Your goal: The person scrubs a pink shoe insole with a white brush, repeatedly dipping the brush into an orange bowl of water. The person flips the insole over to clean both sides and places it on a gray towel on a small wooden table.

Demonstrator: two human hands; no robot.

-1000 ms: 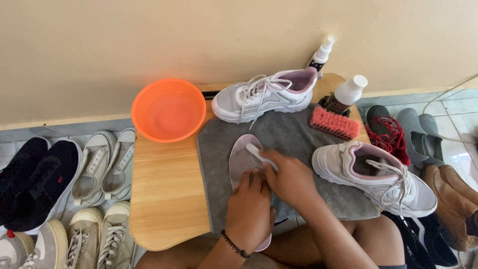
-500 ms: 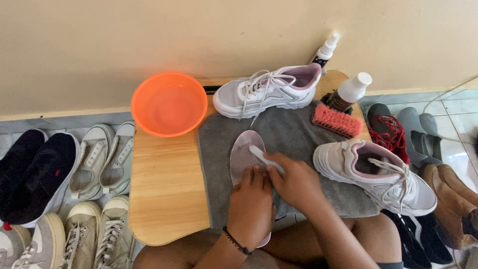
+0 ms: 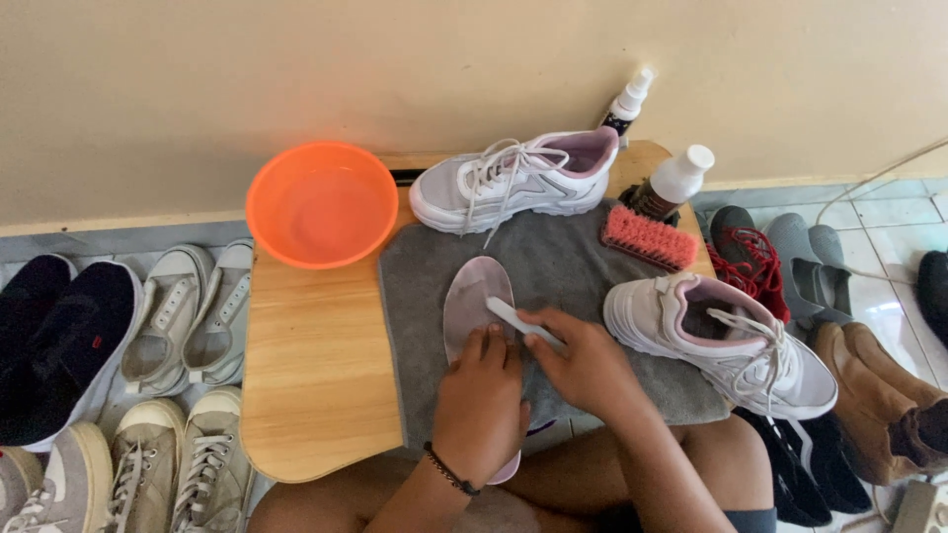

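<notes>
A pale pink insole [image 3: 472,299] lies on a grey towel [image 3: 558,265] spread over a low wooden table [image 3: 316,375]. My left hand [image 3: 481,403] presses flat on the near half of the insole. My right hand [image 3: 585,363] grips a small white brush [image 3: 515,319] whose head rests on the insole's middle. Two white sneakers with pink lining flank the work: one [image 3: 515,182] at the back of the towel, the other [image 3: 726,341] to the right of my right hand.
An orange basin [image 3: 322,202] sits at the table's back left. A pink scrub brush [image 3: 648,238], a white-capped bottle [image 3: 672,185] and a spray bottle [image 3: 626,102] stand at the back right. Shoes crowd the floor on the left [image 3: 178,316] and on the right [image 3: 869,380].
My right hand has shifted the brush slightly along the insole. The left hand stays pressed on it. The view has shifted slightly.
</notes>
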